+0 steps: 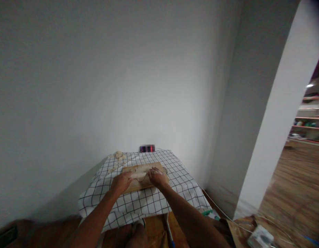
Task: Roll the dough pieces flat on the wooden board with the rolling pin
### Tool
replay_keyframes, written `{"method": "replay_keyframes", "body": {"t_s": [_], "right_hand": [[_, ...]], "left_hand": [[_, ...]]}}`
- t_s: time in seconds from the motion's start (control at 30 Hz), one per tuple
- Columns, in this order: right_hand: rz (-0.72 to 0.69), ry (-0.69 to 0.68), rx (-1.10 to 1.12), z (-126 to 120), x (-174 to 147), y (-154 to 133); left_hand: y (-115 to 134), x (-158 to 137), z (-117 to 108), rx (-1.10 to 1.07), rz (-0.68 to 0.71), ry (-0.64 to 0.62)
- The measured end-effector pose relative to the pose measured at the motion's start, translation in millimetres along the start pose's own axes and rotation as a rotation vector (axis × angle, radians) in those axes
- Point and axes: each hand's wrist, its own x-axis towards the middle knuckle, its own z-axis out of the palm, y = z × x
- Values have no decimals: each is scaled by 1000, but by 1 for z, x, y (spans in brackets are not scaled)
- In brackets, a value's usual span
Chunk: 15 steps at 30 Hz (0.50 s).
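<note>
A wooden board (pixel 137 187) lies on a table with a white checked cloth. Across it runs a pale, floury rolling pin (pixel 140 175), over what looks like a thin sheet of dough (pixel 140 179) with a wavy edge. My left hand (pixel 121 182) is closed around the pin's left end, at the board's left side. At the right end, my right hand (pixel 157 176) has its fingers curled over the pin, with whitish flour on them. Both palms hide the pin's ends. A small round thing, partly hidden, sits at the board's right edge.
Pale dough-like lumps (pixel 119 155) lie at the cloth's (pixel 149 206) back left corner. A small blurred-out dark and red object (pixel 147 148) stands against the wall. On the right, a white cable (pixel 218 206) runs down toward a white box (pixel 261 237); farther off are shelves (pixel 309 122).
</note>
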Motion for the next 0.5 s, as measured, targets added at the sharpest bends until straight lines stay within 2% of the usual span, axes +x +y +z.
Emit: {"method": "replay_keyframes", "body": {"t_s": [0.1,0.23,0.37,0.5], "right_hand": [[24,-43,37,8,5,-9],[25,-37,43,25,18,-10],[-25,-35,11,34,54,-6],[-51,-10,-62,45,93,-3]], "left_hand": [[-7,3,13,-4,-4,12],[-9,11,38,1,31,107],[-13,33,52,48,-4,106],[-23,59,58,82,-50,194]]}}
